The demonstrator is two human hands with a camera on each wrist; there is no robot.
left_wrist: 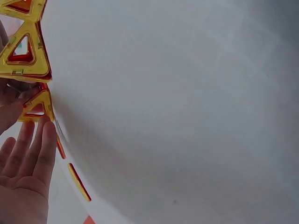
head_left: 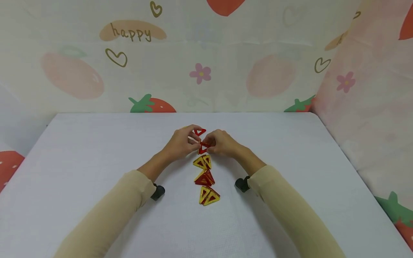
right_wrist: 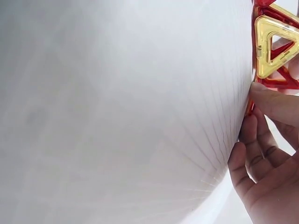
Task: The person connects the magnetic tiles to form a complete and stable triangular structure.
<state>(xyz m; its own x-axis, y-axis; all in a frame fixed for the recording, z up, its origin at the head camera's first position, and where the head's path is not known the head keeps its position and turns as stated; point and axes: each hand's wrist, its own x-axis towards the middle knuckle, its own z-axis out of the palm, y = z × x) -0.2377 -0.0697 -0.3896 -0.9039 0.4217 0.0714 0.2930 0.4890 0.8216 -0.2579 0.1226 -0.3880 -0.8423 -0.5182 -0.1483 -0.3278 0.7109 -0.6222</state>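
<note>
Small triangular magnetic tiles in red and yellow run in a line up the middle of the white table. In the head view, my left hand (head_left: 181, 144) and right hand (head_left: 223, 144) meet around a red triangular tile (head_left: 204, 148), each with thumb and fingertips at one side of it. The left wrist view shows a yellow tile (left_wrist: 42, 103) between the left thumb and fingertips. In the right wrist view the right thumb and fingers pinch low at a red tile edge (right_wrist: 250, 107). Another red tile (head_left: 200, 131) lies just beyond the hands, partly hidden by the left fingers.
Nearer the body stand several tile clusters: a yellow pair (head_left: 202, 162), a mostly red one (head_left: 204, 177) and another yellow-faced one (head_left: 209, 195). A patterned cloth backdrop (head_left: 200, 43) rises behind the white table (head_left: 96, 150).
</note>
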